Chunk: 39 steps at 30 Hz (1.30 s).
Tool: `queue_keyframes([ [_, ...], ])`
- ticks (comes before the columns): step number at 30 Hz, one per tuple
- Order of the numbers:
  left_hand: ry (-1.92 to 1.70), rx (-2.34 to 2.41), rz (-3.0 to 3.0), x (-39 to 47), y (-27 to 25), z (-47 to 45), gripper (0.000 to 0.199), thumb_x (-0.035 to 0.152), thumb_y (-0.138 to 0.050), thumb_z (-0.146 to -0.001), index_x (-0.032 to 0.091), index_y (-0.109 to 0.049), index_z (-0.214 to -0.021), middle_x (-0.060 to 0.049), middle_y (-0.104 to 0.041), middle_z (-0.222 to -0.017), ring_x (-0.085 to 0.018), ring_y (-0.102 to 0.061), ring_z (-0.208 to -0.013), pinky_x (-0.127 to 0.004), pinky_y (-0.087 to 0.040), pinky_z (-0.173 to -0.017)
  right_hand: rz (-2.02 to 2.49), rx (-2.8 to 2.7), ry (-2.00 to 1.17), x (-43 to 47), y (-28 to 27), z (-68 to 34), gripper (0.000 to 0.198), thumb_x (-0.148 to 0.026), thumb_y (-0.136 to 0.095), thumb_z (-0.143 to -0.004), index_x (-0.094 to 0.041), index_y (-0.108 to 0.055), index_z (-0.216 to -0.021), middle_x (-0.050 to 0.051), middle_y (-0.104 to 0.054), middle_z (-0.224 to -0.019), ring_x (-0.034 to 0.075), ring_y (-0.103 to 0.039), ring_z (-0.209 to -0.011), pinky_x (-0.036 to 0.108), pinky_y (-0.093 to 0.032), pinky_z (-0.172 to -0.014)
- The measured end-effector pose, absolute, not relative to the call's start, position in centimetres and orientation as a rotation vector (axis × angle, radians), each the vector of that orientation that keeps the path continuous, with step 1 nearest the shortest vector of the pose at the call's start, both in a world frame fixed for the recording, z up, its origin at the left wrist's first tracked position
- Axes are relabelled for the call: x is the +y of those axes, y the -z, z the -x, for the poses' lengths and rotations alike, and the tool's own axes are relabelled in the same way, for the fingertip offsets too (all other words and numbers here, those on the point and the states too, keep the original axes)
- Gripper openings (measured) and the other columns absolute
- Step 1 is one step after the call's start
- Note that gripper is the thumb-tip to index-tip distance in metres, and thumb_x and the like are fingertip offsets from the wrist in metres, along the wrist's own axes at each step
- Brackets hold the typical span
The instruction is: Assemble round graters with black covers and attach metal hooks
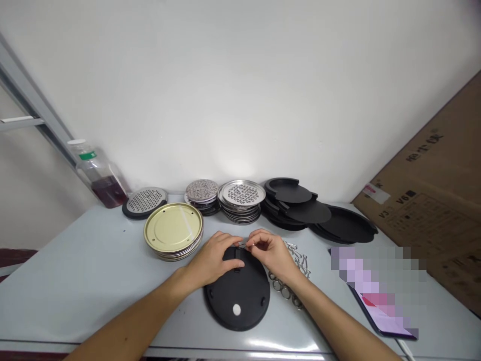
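Observation:
A round black plastic disc lies on the table, with a white oval spot, small dark feet and a slotted tab at its far edge. My left hand grips that far edge, thumb on the tab and fingers beyond the rim. Just right of it, my right hand is closed in a pinch on a thin metal wire piece at the disc's far edge. The fingers partly hide the wire's shape. Several metal rings and bent wire pieces lie beside and behind my right forearm.
Gold-coloured round lids are stacked at left. Behind stand a perforated disc, grater plates and black round trays. A bottle of dark liquid leans at left. At right are a phone and a cardboard box.

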<state>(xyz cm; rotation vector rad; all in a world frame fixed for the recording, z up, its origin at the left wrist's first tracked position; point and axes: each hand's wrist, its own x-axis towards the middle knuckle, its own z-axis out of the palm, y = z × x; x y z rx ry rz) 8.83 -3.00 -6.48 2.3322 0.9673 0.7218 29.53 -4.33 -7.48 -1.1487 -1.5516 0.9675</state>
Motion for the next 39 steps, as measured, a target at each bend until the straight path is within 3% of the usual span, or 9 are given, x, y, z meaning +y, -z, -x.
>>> queue_keyframes([
  [3, -0.762, 0.969, -2.319, -2.93, 6.44, -9.13, 0.042, 0.026, -0.08, -0.079, 0.024, -0.064, -0.118, -0.002, -0.069, -0.115, -0.022, -0.059, -0.108, -0.036, -0.046, -0.097, 1.192, -1.587, -0.933, -4.38, 7.51, -29.55, 0.008, -0.018, -0.063, -0.074, -0.019, -0.071, -0.076, 0.005, -0.068, -0.084, 0.02, -0.066, -0.078, 0.033, -0.053, -0.076],
  [14, -0.787, 1.002, -2.193, -2.67, 6.71, -8.9, 0.058, 0.021, -0.086, -0.069, 0.023, -0.065, -0.122, -0.004, -0.07, -0.116, -0.021, -0.064, -0.105, -0.033, -0.049, -0.096, 1.238, -1.55, -0.902, -4.7, 7.46, -29.33, 0.007, -0.022, -0.067, -0.079, -0.019, -0.073, -0.081, 0.004, -0.073, -0.081, 0.02, -0.067, -0.076, 0.032, -0.053, -0.076],
  [17, -0.781, 1.008, -2.212, -2.7, 6.49, -8.74, 0.048, 0.019, -0.083, -0.072, 0.023, -0.068, -0.117, -0.003, -0.072, -0.111, -0.021, -0.065, -0.102, -0.032, -0.05, -0.094, 1.184, -1.62, -0.82, -4.78, 7.76, -29.03, 0.01, -0.017, -0.067, -0.081, -0.021, -0.075, -0.086, 0.003, -0.073, -0.085, 0.019, -0.067, -0.079, 0.032, -0.053, -0.077],
  [20, -0.777, 1.0, -2.231, -2.63, 6.29, -8.67, 0.029, 0.015, -0.068, -0.085, 0.025, -0.07, -0.112, -0.001, -0.073, -0.109, -0.019, -0.065, -0.103, -0.031, -0.049, -0.094, 1.155, -1.753, -0.658, -4.78, 8.0, -28.75, 0.019, -0.01, -0.063, -0.083, -0.024, -0.076, -0.088, 0.003, -0.072, -0.086, 0.019, -0.066, -0.082, 0.032, -0.051, -0.078],
  [23, -0.802, 1.009, -2.229, -2.56, 6.34, -8.75, 0.029, 0.01, -0.056, -0.091, 0.025, -0.07, -0.11, 0.0, -0.074, -0.108, -0.018, -0.065, -0.102, -0.03, -0.049, -0.092, 1.172, -1.847, -0.589, -4.73, 8.01, -28.67, 0.023, -0.006, -0.062, -0.082, -0.024, -0.076, -0.087, 0.003, -0.071, -0.084, 0.02, -0.065, -0.082, 0.032, -0.051, -0.077],
  [39, -0.906, 1.163, -2.247, -3.33, 6.07, -8.99, 0.019, 0.013, -0.057, -0.087, 0.021, -0.072, -0.093, -0.001, -0.073, -0.087, -0.016, -0.066, -0.077, -0.027, -0.05, -0.074, 1.167, -1.93, -0.503, -5.12, 8.04, -28.65, 0.031, -0.002, -0.059, -0.082, -0.024, -0.076, -0.095, 0.004, -0.072, -0.087, 0.022, -0.063, -0.085, 0.036, -0.051, -0.079],
])
